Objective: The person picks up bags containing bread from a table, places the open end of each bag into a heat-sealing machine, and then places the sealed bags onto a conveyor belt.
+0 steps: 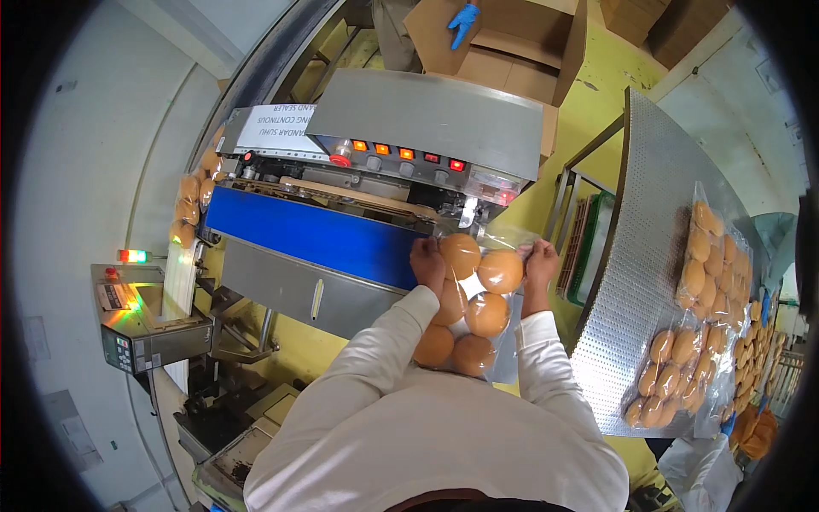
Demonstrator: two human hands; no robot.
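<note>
A clear plastic bag of several round brown buns [488, 313] lies in front of me at the right end of the blue conveyor belt [307, 233]. My left hand [427, 261] grips the bag's upper left edge, and my right hand [541, 259] grips its upper right corner. Between my hands the bag's open-looking top film stretches beside the infeed of a continuous band sealer [429, 115]. Lit orange and red switches and a red stop button show on the sealer's metal housing. The fingertips of both hands are partly hidden by the film and the angle.
To the right, a perforated metal table [652, 224] holds several bagged buns [665, 365]. Bagged buns [187, 211] lie beyond the belt's left end, near a machine with a control panel [153, 326]. A co-worker's blue-gloved hand [463, 24] is at an open cardboard box [512, 57].
</note>
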